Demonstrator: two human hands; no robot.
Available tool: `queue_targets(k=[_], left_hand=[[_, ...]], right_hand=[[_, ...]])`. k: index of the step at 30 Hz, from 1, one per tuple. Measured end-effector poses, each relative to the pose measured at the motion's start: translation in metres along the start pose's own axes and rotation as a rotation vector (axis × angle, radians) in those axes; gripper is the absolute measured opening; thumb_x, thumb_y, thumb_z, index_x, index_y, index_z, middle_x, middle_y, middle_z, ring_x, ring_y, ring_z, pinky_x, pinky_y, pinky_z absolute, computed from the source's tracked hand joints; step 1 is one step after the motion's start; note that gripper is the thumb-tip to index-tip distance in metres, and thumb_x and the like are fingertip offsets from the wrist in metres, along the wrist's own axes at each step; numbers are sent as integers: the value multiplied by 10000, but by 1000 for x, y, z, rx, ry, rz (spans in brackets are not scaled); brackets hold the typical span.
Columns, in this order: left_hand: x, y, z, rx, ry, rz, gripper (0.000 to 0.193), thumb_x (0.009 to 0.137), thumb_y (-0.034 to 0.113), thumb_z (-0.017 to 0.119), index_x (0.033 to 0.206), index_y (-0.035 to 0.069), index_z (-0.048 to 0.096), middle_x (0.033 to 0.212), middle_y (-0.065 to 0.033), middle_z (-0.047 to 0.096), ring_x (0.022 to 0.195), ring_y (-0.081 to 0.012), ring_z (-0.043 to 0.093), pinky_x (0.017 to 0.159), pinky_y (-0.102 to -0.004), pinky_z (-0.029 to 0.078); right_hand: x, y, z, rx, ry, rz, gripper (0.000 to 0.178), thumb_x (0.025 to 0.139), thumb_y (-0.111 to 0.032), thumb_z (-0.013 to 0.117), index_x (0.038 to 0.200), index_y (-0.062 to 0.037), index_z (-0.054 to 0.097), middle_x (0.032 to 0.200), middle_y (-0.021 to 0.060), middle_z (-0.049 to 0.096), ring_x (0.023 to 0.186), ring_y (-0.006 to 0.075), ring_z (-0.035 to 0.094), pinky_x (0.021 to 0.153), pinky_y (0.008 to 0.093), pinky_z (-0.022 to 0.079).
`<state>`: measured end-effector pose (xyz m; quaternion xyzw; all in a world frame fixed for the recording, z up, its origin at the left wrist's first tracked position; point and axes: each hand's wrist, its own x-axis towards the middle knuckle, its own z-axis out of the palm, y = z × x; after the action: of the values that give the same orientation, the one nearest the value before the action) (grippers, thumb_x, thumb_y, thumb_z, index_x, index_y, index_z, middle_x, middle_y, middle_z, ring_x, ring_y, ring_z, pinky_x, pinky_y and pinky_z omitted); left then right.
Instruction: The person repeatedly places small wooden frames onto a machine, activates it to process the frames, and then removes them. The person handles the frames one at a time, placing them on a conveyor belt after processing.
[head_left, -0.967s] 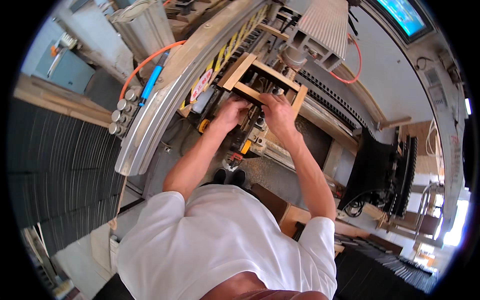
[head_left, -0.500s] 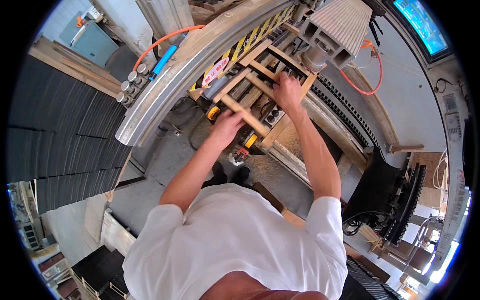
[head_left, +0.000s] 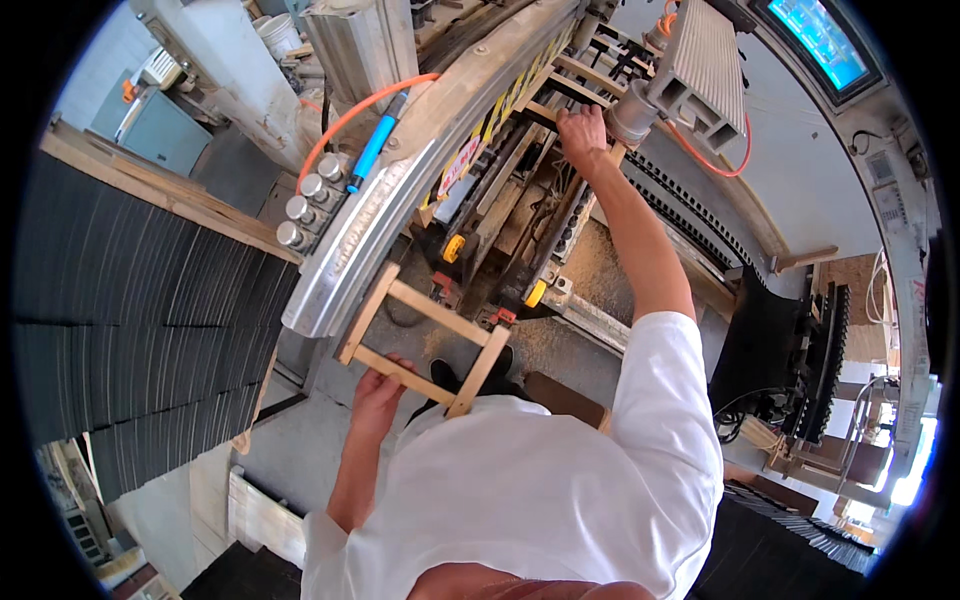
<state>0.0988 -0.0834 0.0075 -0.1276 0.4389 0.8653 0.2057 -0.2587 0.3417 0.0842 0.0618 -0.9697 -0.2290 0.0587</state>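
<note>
My left hand (head_left: pixel 378 397), low and left of the machine, grips the near rail of a small pale wooden frame (head_left: pixel 437 311). That frame has two side bars joined by two rails, and it hangs tilted close to my shirt. Ahead and to the right, my right hand (head_left: pixel 583 135) curls its fingers over a bar of a second wooden frame (head_left: pixel 587 76), which lies on the machine's rails. My fingertips there are partly hidden. Right beside this hand stands a round metal cylinder foot (head_left: pixel 630 115) below a ribbed metal beam (head_left: pixel 703 70).
Between the hands, the machine bed (head_left: pixel 520 210) shows rails, yellow rollers (head_left: pixel 454 248) and sawdust. A curved metal guard (head_left: pixel 345 250) with a blue tube (head_left: pixel 377 145) runs on the left. Stacked black sheets (head_left: pixel 140 320) stand farther left; a screen (head_left: pixel 820 45) is at upper right.
My left hand has drawn one wooden frame off the machine, toward my body and left. My right hand has moved farther forward along the bed with the other frame. The view has shifted slightly.
</note>
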Motion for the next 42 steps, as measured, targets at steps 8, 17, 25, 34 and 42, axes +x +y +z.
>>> queue_targets(k=[8,17,25,34,42], left_hand=[[-5,-2,-43,-36,178,47,335,906,143,637,1208,51,527,1133,-85,615,1117,-230,569,1013,-398,407],[18,-34,-21,-106,291,-21,443,864,277,705,1204,59,522,1158,-70,596,1127,-222,553,1006,-392,402],[37,-59,-7,-111,343,-31,394,878,254,688,1188,69,530,1145,-56,609,1105,-200,566,981,-377,419],[45,-62,3,-28,360,35,364,881,217,679,1180,64,539,1127,-61,630,1075,-188,589,940,-357,450],[17,-62,-15,121,548,170,308,882,174,668,1154,58,580,1095,-51,651,1016,-156,592,899,-317,460]], right_hand=[[50,30,33,32,11,58,149,791,-94,600,919,-136,661,889,74,702,933,242,633,875,368,387],[74,46,35,212,-95,-22,164,779,-70,570,905,-72,674,923,163,694,925,329,665,830,464,474],[74,45,26,269,-62,-92,175,751,-77,585,902,-39,666,938,187,688,920,341,665,791,464,496],[112,74,127,-50,31,-157,189,773,-74,592,932,-51,692,976,162,694,952,328,667,803,450,511],[82,40,44,84,44,-150,194,757,-53,609,929,-54,698,994,162,692,968,335,660,818,459,504]])
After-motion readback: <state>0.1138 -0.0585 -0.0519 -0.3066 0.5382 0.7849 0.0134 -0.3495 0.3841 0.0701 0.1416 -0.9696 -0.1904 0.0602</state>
